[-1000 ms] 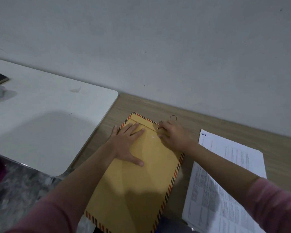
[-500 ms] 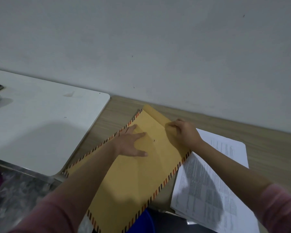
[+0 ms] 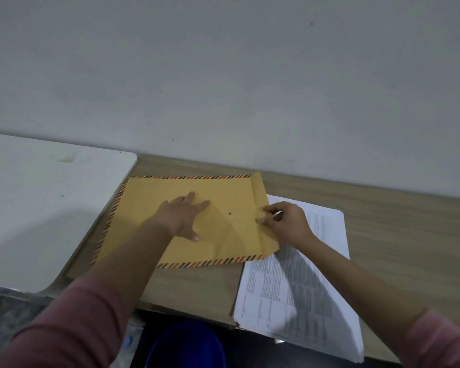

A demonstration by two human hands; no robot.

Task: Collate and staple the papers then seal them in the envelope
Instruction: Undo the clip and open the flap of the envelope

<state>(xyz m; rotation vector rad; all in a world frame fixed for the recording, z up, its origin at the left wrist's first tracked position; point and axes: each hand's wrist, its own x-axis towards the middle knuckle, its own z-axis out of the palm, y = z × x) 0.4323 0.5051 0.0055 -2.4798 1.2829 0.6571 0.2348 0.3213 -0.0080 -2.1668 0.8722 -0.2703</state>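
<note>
From where I sit this looks like a plain office or study corner. I see a wood-grain table (image 3: 383, 235) pushed against a bare grey-white wall (image 3: 223, 75), with a second, white table (image 3: 37, 208) with rounded corners butted up on the left. Paperwork marks it: a brown envelope (image 3: 170, 197) with striped edging and a stack of printed papers (image 3: 316, 288). Something blue (image 3: 186, 346) sits below the table edge; I cannot tell what it is.

The envelope (image 3: 186, 221) is showing mustard yellow with a red-and-black striped border, the papers (image 3: 298, 282) are looking white with grey print, both sleeves (image 3: 72, 330) are reading dusty pink, and the desk (image 3: 409, 235) is sitting light wood beside a white table (image 3: 37, 208).
</note>
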